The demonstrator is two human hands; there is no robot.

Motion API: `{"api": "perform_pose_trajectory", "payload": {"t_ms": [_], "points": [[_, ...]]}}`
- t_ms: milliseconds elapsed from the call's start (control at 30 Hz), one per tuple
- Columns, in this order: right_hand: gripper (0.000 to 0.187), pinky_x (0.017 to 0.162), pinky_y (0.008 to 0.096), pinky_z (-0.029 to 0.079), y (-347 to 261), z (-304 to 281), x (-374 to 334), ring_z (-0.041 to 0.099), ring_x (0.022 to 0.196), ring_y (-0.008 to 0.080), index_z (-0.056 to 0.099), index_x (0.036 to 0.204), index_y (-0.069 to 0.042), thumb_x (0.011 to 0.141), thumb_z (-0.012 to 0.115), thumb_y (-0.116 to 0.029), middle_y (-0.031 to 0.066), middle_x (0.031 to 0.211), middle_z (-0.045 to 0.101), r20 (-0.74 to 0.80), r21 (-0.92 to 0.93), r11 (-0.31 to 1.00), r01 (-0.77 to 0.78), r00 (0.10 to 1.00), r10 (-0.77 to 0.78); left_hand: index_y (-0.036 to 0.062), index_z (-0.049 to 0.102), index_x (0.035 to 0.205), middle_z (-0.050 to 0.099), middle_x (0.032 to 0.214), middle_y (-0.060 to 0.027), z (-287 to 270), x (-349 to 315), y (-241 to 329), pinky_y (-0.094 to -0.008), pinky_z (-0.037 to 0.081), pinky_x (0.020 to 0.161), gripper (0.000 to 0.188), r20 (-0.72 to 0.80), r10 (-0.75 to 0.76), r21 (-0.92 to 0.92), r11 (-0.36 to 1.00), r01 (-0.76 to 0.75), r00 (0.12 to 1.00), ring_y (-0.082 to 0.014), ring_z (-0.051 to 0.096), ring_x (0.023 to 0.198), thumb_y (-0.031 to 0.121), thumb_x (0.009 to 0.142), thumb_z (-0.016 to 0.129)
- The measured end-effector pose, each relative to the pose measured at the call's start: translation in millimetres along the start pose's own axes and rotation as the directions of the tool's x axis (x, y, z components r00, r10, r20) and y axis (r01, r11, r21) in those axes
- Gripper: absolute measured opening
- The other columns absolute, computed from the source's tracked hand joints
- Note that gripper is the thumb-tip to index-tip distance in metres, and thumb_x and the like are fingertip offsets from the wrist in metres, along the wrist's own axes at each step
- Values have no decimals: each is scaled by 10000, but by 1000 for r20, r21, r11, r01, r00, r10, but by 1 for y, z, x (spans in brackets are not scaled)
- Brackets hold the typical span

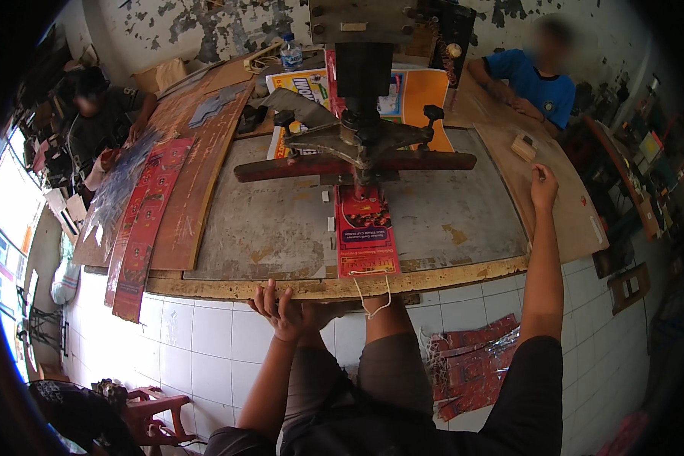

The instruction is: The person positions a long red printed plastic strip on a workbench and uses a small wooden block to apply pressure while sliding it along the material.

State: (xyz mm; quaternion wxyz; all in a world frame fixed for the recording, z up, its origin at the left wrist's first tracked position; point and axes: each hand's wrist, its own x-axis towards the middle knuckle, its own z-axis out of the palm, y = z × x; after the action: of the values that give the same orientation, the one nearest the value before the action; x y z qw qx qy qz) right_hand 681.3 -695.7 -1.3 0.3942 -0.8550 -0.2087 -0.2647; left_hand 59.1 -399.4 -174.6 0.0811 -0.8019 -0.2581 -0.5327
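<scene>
A red printed paper bag [368,242] lies flat under the press head [361,144], its far end hidden. The white cord handle [372,310] hangs over the table's front edge. Just left of that cord, my left hand [277,308] rests against the wooden front edge [228,289], fingers apart and holding nothing visible. My right hand [543,188] is raised at the right side board, its fingers curled together. Whether anything small is between them cannot be made out. Close beyond it sits a small wooden block [523,148].
Long red printed strips [148,228] and clear plastic sheets [125,178] lie on the left board. A person sits at far left, another in a blue shirt [543,83] at far right. Red bags [475,365] are piled on the floor; a red stool [156,414] stands lower left.
</scene>
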Motion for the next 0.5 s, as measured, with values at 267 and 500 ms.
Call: {"api": "perform_pose_trajectory", "payload": {"t_ms": [267,500], "points": [[208,901,362,545,3,1,1,716,997,221,775,1129,-52,1047,656,-202,95,1089,772,12,4,1000,-12,1000,12,178,442,1402,412,1592,-191,-1,1,0,-705,138,1235,623,17,13,10,1000,-14,1000,-467,298,1515,349,868,715],[221,923,368,542,-1,0,-1,717,1003,235,775,1137,-48,1044,661,-213,102,1087,772,-2,2,1000,6,1000,-6,232,521,1414,456,1586,-136,2,-2,-2,-648,130,1257,614,-27,-16,-37,999,15,1000,-423,286,1534,416,871,743]]}}
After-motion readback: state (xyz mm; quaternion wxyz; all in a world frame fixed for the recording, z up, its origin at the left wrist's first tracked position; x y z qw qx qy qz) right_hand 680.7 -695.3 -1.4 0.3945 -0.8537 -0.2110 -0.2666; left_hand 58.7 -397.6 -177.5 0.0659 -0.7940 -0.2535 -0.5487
